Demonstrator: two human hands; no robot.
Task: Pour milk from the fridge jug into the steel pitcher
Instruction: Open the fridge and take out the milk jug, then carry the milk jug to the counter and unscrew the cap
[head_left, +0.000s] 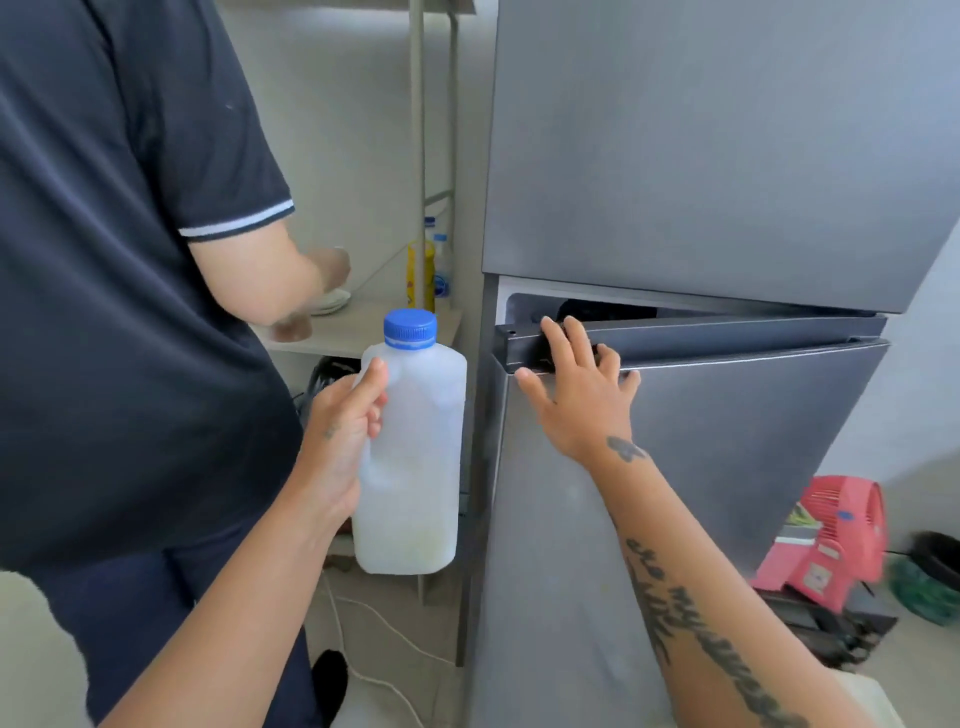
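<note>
A translucent plastic milk jug (415, 462) with a blue screw cap is held upright by its handle in my left hand (340, 441), in front of the gap beside the fridge. Milk fills only its lower part. My right hand (576, 395) lies flat with fingers spread on the top edge of the grey fridge's lower door (701, 426), which stands slightly ajar. No steel pitcher is in view.
Another person in a dark polo shirt (119, 270) stands close on the left, working at a shelf (363, 325) with plates and bottles. A red fan (831, 540) and a dark bowl (935, 558) sit on the floor to the right. A white cable (379, 623) runs across the floor.
</note>
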